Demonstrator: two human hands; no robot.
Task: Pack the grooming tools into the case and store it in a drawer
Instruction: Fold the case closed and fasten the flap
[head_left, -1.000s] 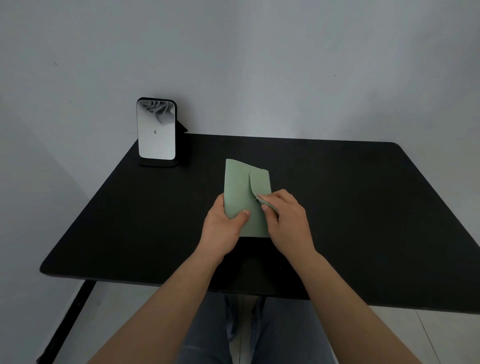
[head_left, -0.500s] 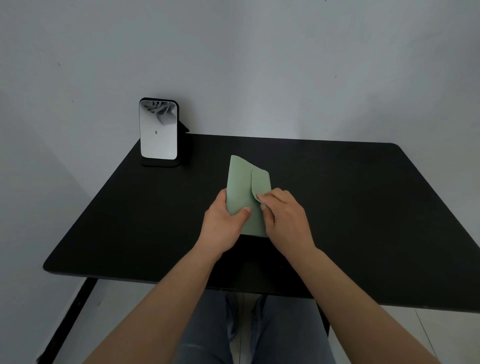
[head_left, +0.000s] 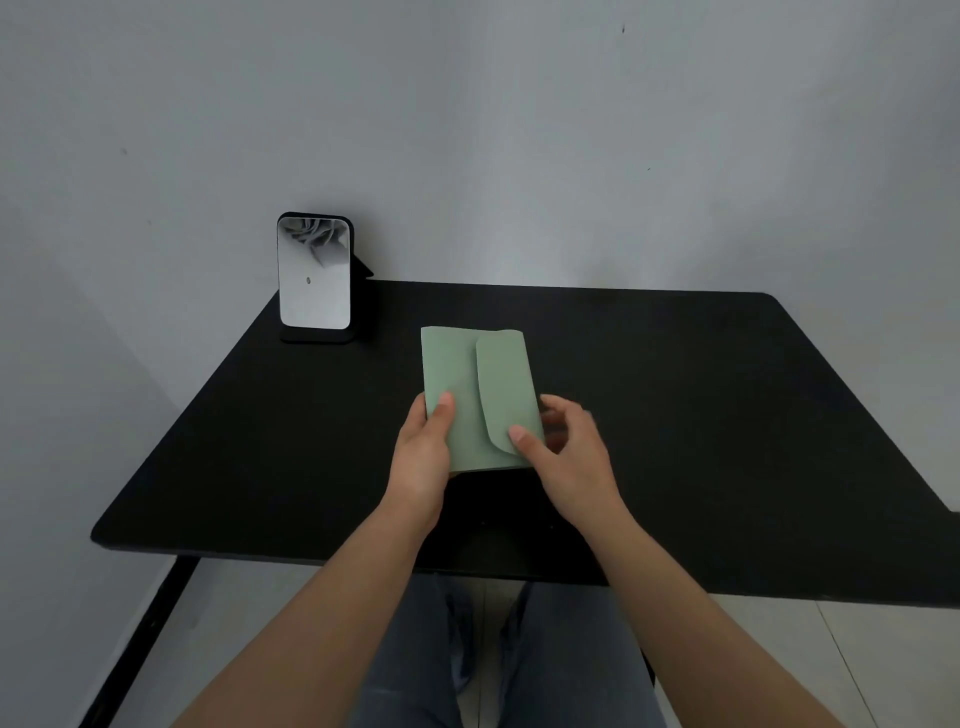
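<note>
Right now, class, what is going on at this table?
A seated person holds a green case with both hands above a black table. The left hand grips its left edge, thumb on top. The right hand holds the right side, thumb pressing the flap down near its lower corner. The flap lies folded over the front. A mirror stands at the table's far left corner. No drawer is in view.

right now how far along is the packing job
Packing looks done: the green case has its flap folded over and no loose tools show on the table. In hand: left hand grips its left edge, right hand thumbs the flap down. Left: storing it; no drawer is in view.
</note>
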